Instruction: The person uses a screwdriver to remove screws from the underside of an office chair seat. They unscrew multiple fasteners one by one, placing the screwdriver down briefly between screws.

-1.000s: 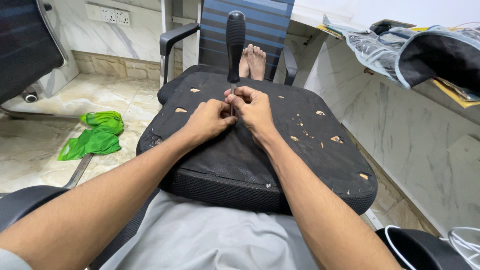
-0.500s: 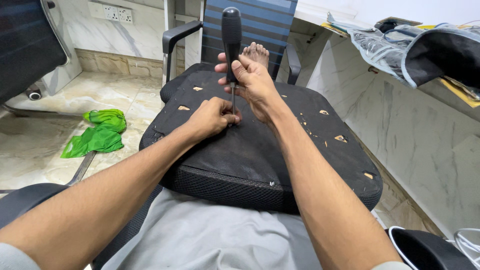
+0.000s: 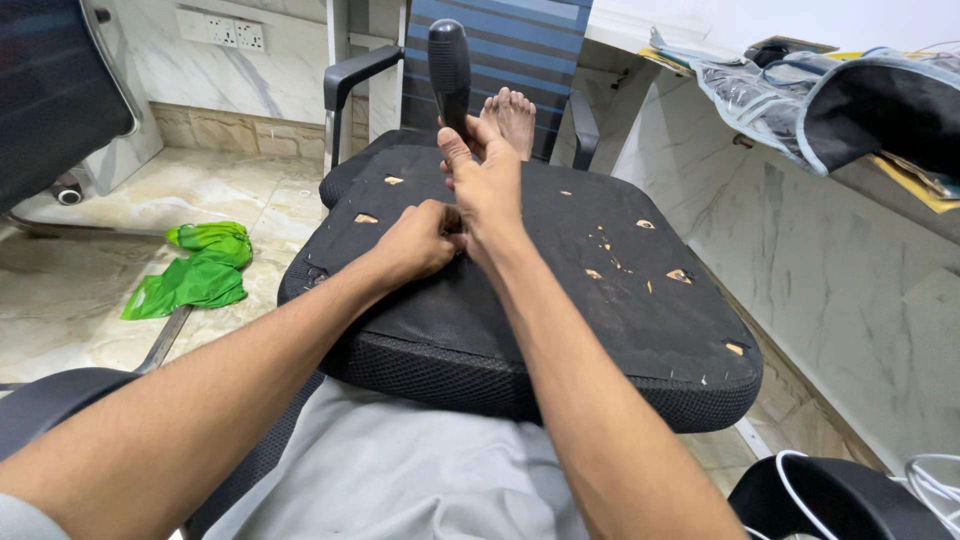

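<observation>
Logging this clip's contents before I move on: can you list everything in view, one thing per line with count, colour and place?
Seat cushion: one, black, upturned on the person's lap, underside torn in spots.
Screwdriver: one, black handle, upright over the cushion's middle.
Office chair: one, blue-and-black striped back, black armrests, beyond the cushion.
Plastic bag: one, green, on the marble floor at left.
Wall sockets: one white row, top left.
Clear pouch with dark contents: one, on the ledge at right.
White cable: one, bottom right.
Feet: bare, resting on the far chair.
Left hand: pinching at the screwdriver's tip on the cushion.
Right hand: gripping the screwdriver's lower handle.
</observation>
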